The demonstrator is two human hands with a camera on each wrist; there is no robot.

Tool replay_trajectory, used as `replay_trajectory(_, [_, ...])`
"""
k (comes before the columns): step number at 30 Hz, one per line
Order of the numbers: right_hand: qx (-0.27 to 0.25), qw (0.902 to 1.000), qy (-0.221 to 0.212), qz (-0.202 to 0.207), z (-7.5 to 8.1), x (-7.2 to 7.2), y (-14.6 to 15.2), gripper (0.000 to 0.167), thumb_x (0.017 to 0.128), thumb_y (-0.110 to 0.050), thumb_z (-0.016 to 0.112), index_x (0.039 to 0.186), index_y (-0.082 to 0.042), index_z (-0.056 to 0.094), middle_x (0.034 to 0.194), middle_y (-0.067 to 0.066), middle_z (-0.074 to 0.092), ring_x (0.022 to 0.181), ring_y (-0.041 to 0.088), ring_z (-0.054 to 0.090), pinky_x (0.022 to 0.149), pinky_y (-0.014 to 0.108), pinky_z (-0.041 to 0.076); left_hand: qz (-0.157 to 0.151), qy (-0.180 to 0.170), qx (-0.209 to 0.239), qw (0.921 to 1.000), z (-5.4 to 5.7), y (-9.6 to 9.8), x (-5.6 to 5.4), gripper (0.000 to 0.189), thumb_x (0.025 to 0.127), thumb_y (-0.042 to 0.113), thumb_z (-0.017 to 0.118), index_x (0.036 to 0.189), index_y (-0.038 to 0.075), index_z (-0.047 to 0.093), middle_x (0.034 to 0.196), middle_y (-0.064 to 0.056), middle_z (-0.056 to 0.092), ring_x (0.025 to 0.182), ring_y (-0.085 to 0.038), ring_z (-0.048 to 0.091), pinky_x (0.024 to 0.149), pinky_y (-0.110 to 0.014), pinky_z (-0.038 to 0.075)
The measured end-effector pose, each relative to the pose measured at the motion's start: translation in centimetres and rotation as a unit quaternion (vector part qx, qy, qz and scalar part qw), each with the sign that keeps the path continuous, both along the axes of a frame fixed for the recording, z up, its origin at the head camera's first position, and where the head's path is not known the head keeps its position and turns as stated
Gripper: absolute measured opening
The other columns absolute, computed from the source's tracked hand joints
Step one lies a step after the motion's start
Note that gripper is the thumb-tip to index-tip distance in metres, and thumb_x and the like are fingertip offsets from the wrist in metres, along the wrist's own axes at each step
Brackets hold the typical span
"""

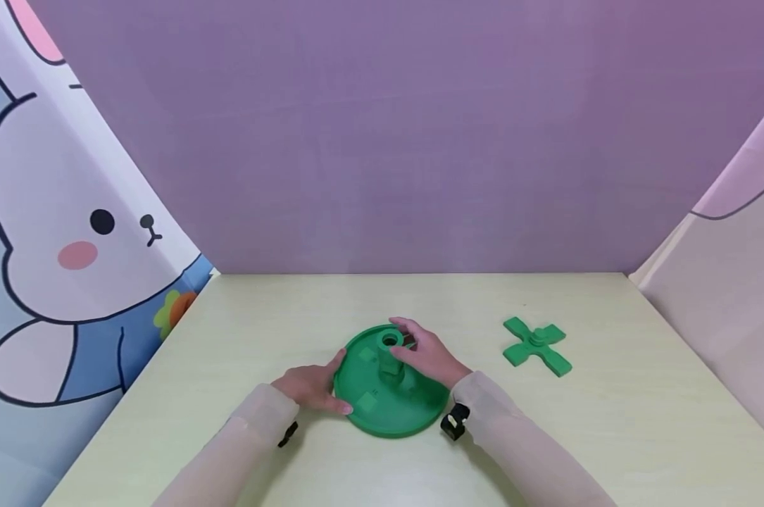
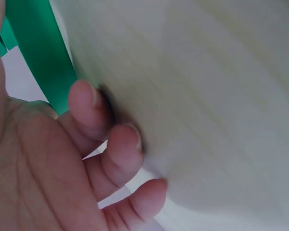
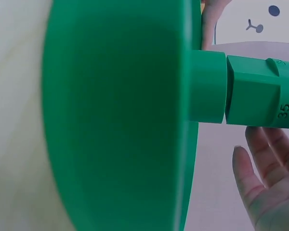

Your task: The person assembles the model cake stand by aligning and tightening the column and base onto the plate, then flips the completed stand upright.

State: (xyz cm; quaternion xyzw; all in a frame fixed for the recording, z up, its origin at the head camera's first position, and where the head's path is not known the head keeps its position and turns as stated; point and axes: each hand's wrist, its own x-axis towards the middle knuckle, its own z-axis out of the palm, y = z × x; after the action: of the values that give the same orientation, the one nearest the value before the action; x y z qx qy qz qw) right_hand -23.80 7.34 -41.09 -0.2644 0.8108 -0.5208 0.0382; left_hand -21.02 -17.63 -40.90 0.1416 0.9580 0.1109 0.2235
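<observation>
Standing upright on the green disc (image 1: 388, 417), the green column (image 1: 391, 360) runs its long axis straight up; its round hole (image 1: 391, 339) faces up, toward the head camera. Disc sits on the pale table (image 1: 280, 303), front middle, broad face up. In the right wrist view the column lies sideways across the frame, top end toward the right edge.

Looks: all one green, matte. Column has a round lower collar, then a flat-sided section with a thin seam between them; "35" is marked on one flat, plus a smaller mark too unclear to read. Disc is round with a thick rim; paler squarish patches on its upper face.

Right hand (image 1: 434, 359) pinches the column near its top, thumb and forefinger in a narrow grip, other fingers fairly straight. Left hand (image 1: 315, 387) holds the disc's left rim in a wide grip, thumb toward the near side, forefinger farther back; other fingertips curl by the tabletop.

Around: green cross piece (image 1: 536, 338), four arms and a raised centre knob, lies well apart to the right. Right hand hides part of the column and disc; left hand covers some rim. Purple backdrop (image 1: 420, 141) behind, rabbit print (image 1: 52, 197) at left.
</observation>
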Motion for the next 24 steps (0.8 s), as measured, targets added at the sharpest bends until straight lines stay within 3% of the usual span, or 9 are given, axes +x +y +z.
replay_trajectory(5, [-0.013,0.9998,-0.001,0.014,-0.12,0.03,0.15,0.047,0.094,-0.012,0.059,0.136,0.006,0.046,0.116,0.016,0.059,0.101,0.026,0.055,0.082,0.033,0.049,0.0,-0.001,-0.004,1.0,-0.17,-0.03,-0.19,0.109,0.077,0.056,0.073,0.154,0.008,0.012,0.121,-0.014,0.061,0.112,-0.029,0.057,0.089,-0.048,0.046])
replay_trajectory(11, [-0.014,0.9999,0.0,-0.003,-0.13,-0.23,0.27,0.044,0.092,-0.012,0.065,0.129,0.007,0.051,0.114,0.015,0.06,0.098,0.028,0.057,0.08,0.032,0.049,-0.008,0.002,0.003,1.0,-0.29,-0.02,-0.44,0.109,0.077,0.055,0.073,0.154,0.006,0.013,0.119,-0.013,0.062,0.11,-0.029,0.058,0.088,-0.047,0.046])
replay_trajectory(18, [-0.007,0.9999,-0.005,-0.005,-0.25,-0.17,0.43,0.05,0.094,-0.014,0.061,0.138,0.004,0.045,0.121,0.018,0.056,0.103,0.029,0.056,0.083,0.035,0.048,-0.01,0.0,0.008,0.9999,-0.04,0.02,-0.42,0.108,0.078,0.054,0.073,0.153,0.006,0.012,0.122,-0.015,0.061,0.112,-0.03,0.057,0.089,-0.048,0.046])
replay_trajectory(24, [-0.017,0.9998,-0.007,0.001,-0.38,-0.08,0.47,0.044,0.095,-0.011,0.059,0.134,0.006,0.049,0.119,0.018,0.059,0.103,0.03,0.056,0.084,0.033,0.049,-0.012,0.0,0.012,0.9999,0.01,-0.04,-0.3,0.108,0.078,0.053,0.073,0.153,0.005,0.013,0.122,-0.015,0.06,0.113,-0.031,0.057,0.089,-0.048,0.045])
